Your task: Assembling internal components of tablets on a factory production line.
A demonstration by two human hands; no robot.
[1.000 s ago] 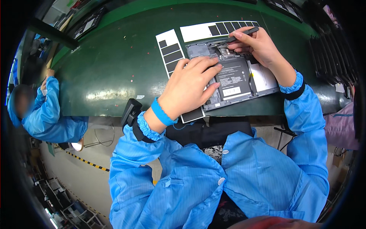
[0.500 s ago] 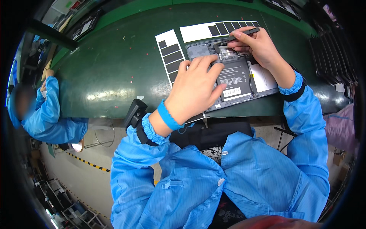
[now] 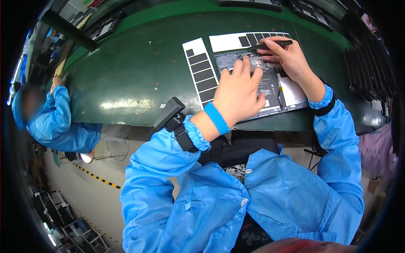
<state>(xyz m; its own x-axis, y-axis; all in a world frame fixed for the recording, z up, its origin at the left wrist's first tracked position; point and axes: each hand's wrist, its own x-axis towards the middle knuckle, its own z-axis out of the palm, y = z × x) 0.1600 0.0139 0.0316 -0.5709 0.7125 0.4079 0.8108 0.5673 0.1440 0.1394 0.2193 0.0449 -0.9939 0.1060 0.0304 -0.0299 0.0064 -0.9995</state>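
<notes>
An opened laptop base (image 3: 291, 101) lies on the green table with its inside facing up. It shows a black battery (image 3: 272, 86) and bare circuitry. My left hand (image 3: 240, 90) rests over its left part, fingers spread, fingertips by the far-left section; I see nothing held in it. My right hand (image 3: 289, 61) pinches black tweezers (image 3: 283, 42), whose tips point left over the base's far edge. What the tips touch is too small to tell. White sheets of black rectangular stickers lie beside it: one left sheet (image 3: 194, 47) and one far sheet (image 3: 225, 43).
A row of black panels (image 3: 366, 74) stands at the right. More laptop parts (image 3: 249, 4) lie along the far edge. A dark post (image 3: 69, 30) rises at far left, near a co-worker in a blue smock (image 3: 52, 120).
My left hand has moved farther in and to the right over the laptop base, its fingers reaching nearer the tweezers. My right hand still holds the tweezers. The view has shifted slightly.
</notes>
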